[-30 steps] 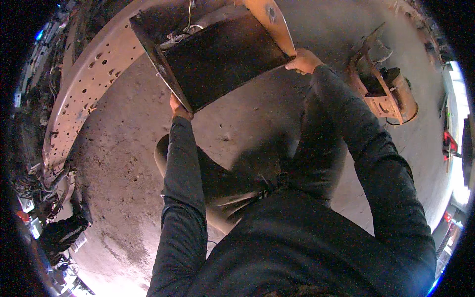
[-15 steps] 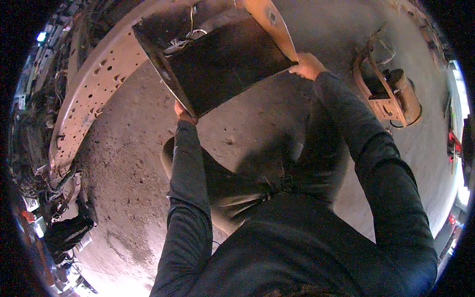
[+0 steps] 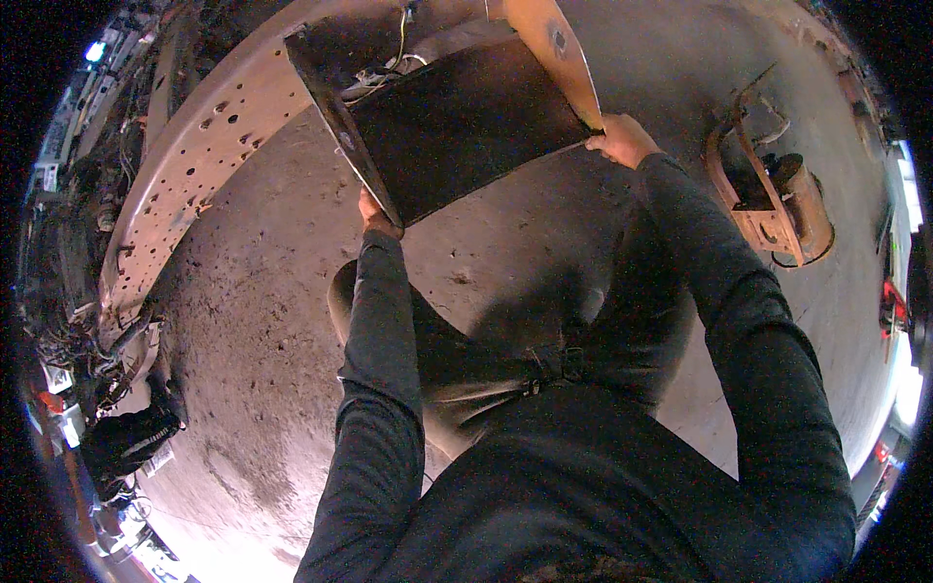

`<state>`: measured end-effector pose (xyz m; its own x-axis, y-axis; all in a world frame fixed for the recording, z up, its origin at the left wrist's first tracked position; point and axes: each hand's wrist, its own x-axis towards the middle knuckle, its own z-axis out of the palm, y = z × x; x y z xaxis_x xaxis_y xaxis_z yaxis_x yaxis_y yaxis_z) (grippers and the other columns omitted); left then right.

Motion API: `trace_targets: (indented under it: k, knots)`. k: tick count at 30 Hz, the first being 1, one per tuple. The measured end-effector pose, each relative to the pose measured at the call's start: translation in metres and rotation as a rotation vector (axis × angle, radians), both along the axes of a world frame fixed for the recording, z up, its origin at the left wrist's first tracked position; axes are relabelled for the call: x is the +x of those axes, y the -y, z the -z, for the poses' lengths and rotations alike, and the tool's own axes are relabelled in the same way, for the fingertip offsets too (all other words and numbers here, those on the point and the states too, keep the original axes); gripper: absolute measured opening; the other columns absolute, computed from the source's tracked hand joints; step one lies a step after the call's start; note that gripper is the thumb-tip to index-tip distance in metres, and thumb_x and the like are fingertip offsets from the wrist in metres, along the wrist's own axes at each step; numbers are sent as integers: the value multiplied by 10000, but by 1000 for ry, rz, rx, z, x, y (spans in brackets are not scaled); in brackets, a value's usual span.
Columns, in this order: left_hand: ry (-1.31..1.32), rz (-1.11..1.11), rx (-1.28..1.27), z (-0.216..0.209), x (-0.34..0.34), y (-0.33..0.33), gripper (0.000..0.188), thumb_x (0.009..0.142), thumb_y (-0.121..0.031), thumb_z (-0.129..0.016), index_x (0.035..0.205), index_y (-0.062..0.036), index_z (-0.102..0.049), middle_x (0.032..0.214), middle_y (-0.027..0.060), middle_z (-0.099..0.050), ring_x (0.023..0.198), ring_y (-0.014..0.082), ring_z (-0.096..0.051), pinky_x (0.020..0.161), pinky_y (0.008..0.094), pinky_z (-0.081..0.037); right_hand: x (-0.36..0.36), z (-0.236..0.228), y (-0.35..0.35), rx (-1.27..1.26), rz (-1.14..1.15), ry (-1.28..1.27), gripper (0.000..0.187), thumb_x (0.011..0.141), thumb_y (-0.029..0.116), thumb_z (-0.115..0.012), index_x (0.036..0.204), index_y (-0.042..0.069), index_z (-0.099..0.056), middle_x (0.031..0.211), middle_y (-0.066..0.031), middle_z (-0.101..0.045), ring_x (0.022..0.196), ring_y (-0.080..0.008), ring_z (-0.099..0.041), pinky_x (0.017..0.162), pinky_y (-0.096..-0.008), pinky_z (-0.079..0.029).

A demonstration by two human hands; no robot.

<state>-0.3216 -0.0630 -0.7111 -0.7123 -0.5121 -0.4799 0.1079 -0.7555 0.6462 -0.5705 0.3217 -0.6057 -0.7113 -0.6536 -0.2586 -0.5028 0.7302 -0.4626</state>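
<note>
Between my hands is a dark metal box-like tray [image 3: 466, 136], with a flat black panel, a raised left side plate [image 3: 340, 126] and a rust-coloured right side plate [image 3: 559, 53]. My left hand [image 3: 375, 214] grips its near left corner from beneath, most fingers hidden behind the plate. At the near right corner, my right hand [image 3: 624, 141] is closed on the edge. The tray's far side meets a long, curved-looking rusty beam [image 3: 209, 146] pierced with several holes. Loose wires [image 3: 398, 63] show inside the tray's far end.
A rusty bracket [image 3: 763, 204] with a cylinder [image 3: 805, 209] attached lies on the concrete floor [image 3: 243, 340] to my right. Dark hoses and machine parts [image 3: 97, 214] crowd the left side. A black bundle [image 3: 131, 437] lies at the lower left.
The whole view has shifted slightly, so the tray, beam and bracket sit a little farther right. Both hands keep their hold at the same corners.
</note>
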Motion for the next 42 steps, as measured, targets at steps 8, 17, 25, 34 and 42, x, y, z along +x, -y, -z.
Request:
trace_targets:
  k: [8,17,25,34,42]
  knots:
    - [-30,20,35,-18,-2,-9,531,978,-460,-437,1329,-81,-558,1299,122,-612,1116,337,-612,957,472,-499,-4,15,2,-23,75,-7,212,817,151,-681,945,-9,-626,630,-109,-601,535,-216,-599,518,-369,-480]
    - [9,-16,11,-8,-1,-4,535,998,-455,-394,1346,-75,-537,1286,122,-617,1108,331,-615,955,476,-502,-16,19,-9,47,238,117,247,764,253,-693,909,53,-691,789,-178,-704,724,-355,-694,665,-466,-548]
    - [35,-83,12,15,0,8,513,1005,-449,-394,1242,-45,-602,1176,107,-659,1013,309,-640,875,466,-526,33,-4,26,72,-83,-337,369,824,319,-679,1121,106,-626,1043,-181,-686,970,-387,-657,813,-490,-525]
    - [21,-28,0,-18,-1,-10,471,1008,-362,-371,1295,-39,-559,1242,151,-633,1083,365,-633,956,527,-521,25,1,41,238,-90,-161,195,864,206,-652,987,63,-601,967,-179,-659,949,-393,-621,790,-487,-472]
    - [114,-13,-5,-19,-5,-7,443,1011,-356,-355,1263,-67,-577,1215,150,-645,1040,369,-643,929,542,-530,25,6,43,167,-214,-300,202,848,197,-677,966,56,-593,912,-182,-656,902,-415,-621,750,-498,-465]
